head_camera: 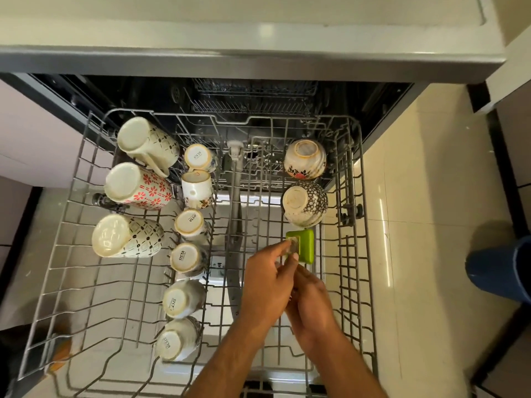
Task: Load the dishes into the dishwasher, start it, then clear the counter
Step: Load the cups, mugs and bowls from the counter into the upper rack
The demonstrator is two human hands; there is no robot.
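The dishwasher's upper rack is pulled out under me. Three tall patterned mugs lie upside down along its left side. Several small white cups stand in a middle column. Two patterned bowls sit upside down at the right, with a green square container just in front of them. My left hand and my right hand meet over the rack's right half. Together they hold a small clear glass, whose end sticks out over the green container. My fingers hide most of the glass.
A grey spray-arm pipe runs down the rack's centre. The open dishwasher cavity lies behind, under the light counter edge. Cream floor tiles extend to the right, where a blue-clad leg stands.
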